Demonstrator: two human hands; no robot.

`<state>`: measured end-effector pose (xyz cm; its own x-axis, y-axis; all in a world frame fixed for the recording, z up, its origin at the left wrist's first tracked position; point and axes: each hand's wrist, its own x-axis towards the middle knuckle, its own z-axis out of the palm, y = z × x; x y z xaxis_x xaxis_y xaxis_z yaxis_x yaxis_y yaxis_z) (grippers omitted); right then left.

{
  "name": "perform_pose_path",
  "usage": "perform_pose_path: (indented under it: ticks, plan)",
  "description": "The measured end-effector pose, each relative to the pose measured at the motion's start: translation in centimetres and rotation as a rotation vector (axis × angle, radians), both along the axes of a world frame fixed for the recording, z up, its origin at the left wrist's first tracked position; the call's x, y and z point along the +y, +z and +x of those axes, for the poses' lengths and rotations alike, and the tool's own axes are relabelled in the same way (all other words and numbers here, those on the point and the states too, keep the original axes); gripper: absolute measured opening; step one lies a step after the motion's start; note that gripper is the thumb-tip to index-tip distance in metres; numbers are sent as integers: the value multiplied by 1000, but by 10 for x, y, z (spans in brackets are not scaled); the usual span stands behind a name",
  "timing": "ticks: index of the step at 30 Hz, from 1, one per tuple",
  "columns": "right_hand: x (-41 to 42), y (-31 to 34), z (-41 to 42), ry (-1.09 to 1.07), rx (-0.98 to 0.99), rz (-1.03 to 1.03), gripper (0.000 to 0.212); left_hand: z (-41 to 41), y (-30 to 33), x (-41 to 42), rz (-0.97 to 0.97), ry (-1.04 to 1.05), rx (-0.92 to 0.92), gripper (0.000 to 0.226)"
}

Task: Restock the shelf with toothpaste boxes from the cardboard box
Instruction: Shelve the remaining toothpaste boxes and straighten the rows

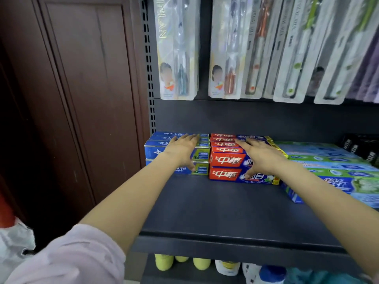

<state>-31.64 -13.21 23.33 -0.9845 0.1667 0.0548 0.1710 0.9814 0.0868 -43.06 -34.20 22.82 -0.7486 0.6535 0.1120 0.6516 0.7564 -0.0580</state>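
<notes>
Two stacks of toothpaste boxes stand at the back of the dark shelf (215, 210). My left hand (180, 149) lies flat over the blue toothpaste boxes (151, 149) on the left, fingers on top and thumb down the front face. My right hand (260, 155) rests the same way over the red-and-blue toothpaste boxes (225, 159) beside them, thumb against the front of the lower box. Neither hand lifts a box. The cardboard box is out of view.
Blue-green toothpaste boxes (332, 171) fill the shelf's right side, with black boxes (361, 148) behind them. Toothbrush packs (225, 48) hang above. A brown wooden panel (82, 89) stands left of the rack. Bottles (225, 267) sit on the shelf below. A white plastic bag (14, 240) lies at lower left.
</notes>
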Motion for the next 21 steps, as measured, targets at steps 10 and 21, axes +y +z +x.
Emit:
perform_pose_path:
  ticks: [10, 21]
  plan:
    - [45, 17, -6, -216, 28, -353, 83, 34, 16, 51, 108, -183, -120, 117]
    - [44, 10, -10, -165, 21, -302, 80, 27, 7, 64, 16, -132, -23, 107]
